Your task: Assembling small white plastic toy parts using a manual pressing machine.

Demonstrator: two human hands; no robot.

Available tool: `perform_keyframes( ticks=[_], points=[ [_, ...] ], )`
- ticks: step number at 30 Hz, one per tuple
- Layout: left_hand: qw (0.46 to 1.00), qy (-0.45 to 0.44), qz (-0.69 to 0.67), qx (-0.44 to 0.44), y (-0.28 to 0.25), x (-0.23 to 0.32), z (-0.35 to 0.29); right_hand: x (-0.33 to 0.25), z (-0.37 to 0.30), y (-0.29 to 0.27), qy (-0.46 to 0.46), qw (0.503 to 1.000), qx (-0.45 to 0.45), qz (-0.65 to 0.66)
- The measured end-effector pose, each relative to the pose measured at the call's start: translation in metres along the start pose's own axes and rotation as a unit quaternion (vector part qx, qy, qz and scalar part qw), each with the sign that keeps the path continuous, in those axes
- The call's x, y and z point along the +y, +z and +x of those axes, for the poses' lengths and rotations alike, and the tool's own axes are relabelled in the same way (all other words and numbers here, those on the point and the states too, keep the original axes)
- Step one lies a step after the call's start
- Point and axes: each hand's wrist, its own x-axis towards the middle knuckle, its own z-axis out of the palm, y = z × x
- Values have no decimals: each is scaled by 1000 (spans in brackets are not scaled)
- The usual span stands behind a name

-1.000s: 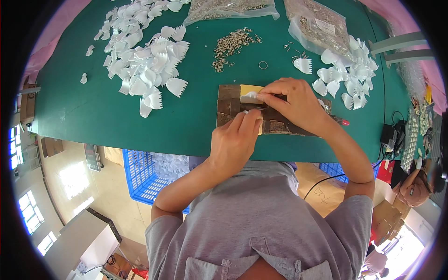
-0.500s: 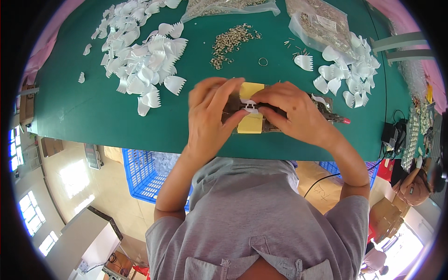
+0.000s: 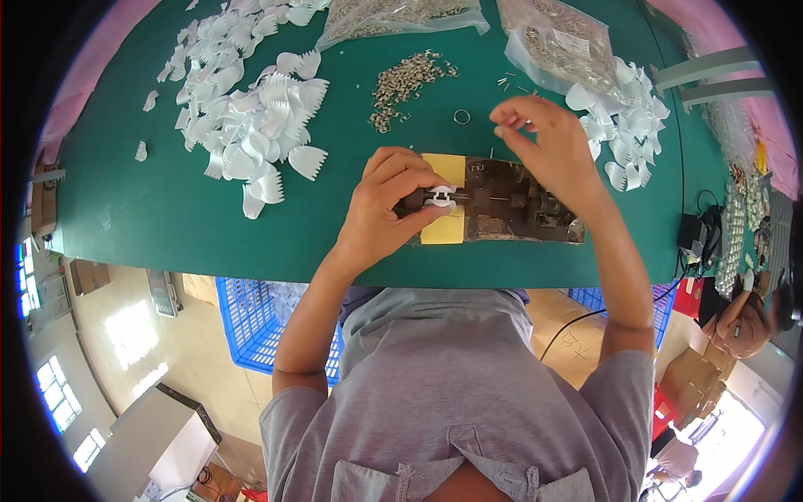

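My left hand (image 3: 386, 203) has its thumb and fingers closed on a white plastic hair-claw piece (image 3: 441, 196), which looks like two toothed halves put together. The piece rests over the yellow-taped end (image 3: 444, 227) of a dark, worn metal jig (image 3: 510, 201). Raised above the jig's far right side is my right hand (image 3: 548, 146), its fingers curled with thumb and forefinger slightly apart and nothing visible between them. Close ahead of these fingertips lie a few thin metal pins (image 3: 503, 82) and a metal ring (image 3: 462, 117).
Loose white toothed claw halves form a large heap (image 3: 272, 117) at left and a smaller one (image 3: 627, 125) at right. Small metal springs (image 3: 406, 84) lie in a pile at the back. Two plastic bags of metal parts (image 3: 560, 46) stand behind. A blue basket (image 3: 251, 326) sits below the table edge.
My right hand has let go of the white piece and moved up and right, uncovering the jig. My left hand still holds the piece. The view has shifted slightly.
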Motion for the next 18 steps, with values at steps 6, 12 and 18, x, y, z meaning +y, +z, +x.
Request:
perform_keyframes(
  ticks=[6, 12, 18],
  points=[
    [999, -24, -32, 5, 4, -4, -8, 35, 27, -12, -7, 994, -27, -107],
    [999, -31, -40, -3, 2, -3, -6, 32, 21, -7, -211, 949, -215, -89],
    [999, -26, -40, -1, 3, -3, -5, 33, 17, -2, -203, 932, -252, -162]
  ],
)
